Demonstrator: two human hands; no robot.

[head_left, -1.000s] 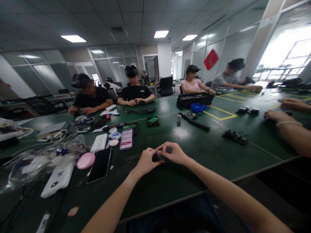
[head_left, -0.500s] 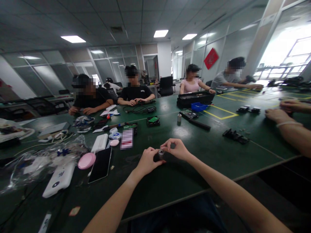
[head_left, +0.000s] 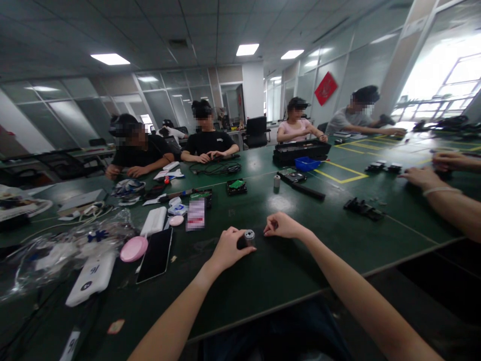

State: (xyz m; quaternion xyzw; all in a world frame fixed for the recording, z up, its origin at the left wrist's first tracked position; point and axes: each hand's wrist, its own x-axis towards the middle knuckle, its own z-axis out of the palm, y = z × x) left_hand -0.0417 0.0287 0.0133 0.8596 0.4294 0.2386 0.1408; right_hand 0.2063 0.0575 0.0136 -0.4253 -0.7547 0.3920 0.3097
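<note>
On the green table (head_left: 293,265), a small silver metal cylinder (head_left: 249,238) stands upright, with dark openings in its top face. My left hand (head_left: 228,248) is closed around its side, thumb in front and fingers behind. To the right of the cylinder and apart from it, my right hand (head_left: 283,225) is low over the table with thumb and fingertips pinched together. Whatever may be between those fingertips is too small to make out. A second, similar cylinder (head_left: 276,181) stands farther back.
Left lie a black phone (head_left: 155,255), a pink round case (head_left: 134,249), white power banks (head_left: 92,278) and plastic bags. Ahead are a hard drive (head_left: 236,186), a blue tray (head_left: 307,164) and a black bar (head_left: 308,191). Black parts (head_left: 364,209) and a co-worker's hands (head_left: 421,178) are right.
My right hand has moved off the cylinder's top to the right, still pinched. My left hand keeps its hold on the cylinder. The co-worker's near hand at right has shifted slightly left.
</note>
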